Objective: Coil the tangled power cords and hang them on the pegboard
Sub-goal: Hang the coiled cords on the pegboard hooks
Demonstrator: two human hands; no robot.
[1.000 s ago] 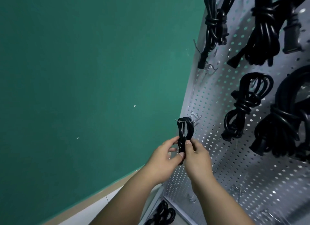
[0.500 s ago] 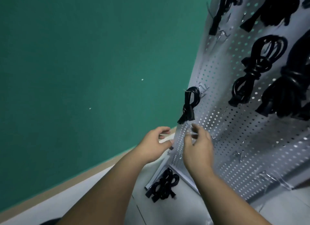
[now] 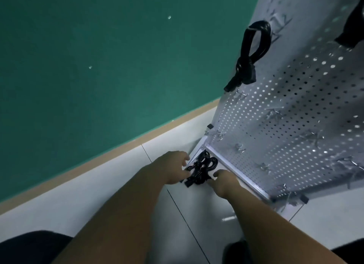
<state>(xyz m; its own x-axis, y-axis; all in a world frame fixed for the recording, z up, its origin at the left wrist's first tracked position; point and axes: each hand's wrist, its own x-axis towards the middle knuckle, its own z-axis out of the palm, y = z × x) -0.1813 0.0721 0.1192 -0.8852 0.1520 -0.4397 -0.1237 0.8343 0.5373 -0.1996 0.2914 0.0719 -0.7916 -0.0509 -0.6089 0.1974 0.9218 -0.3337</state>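
A black tangled power cord [image 3: 202,168] lies on the white floor at the foot of the pegboard [image 3: 295,110]. My left hand [image 3: 173,166] reaches its left end, fingers spread and touching it. On the bundle's lower right side is my right hand [image 3: 222,182], its fingertips turned down against the cord. Whether that hand grips is hidden. A coiled black cord [image 3: 254,53] hangs from a hook on the pegboard's left edge. The tip of another hung cord [image 3: 352,27] shows at the upper right.
A green wall [image 3: 98,67] with a tan skirting strip [image 3: 110,155] stands left of the pegboard. Several bare metal hooks [image 3: 273,114] stick out of the board's lower half. White floor tiles [image 3: 206,214] lie below, with my dark-clothed knees [image 3: 33,246] at the bottom edge.
Both hands let go of the coiled cord, which now hangs on its hook, and dropped to the cord on the floor. My view tilted downward.
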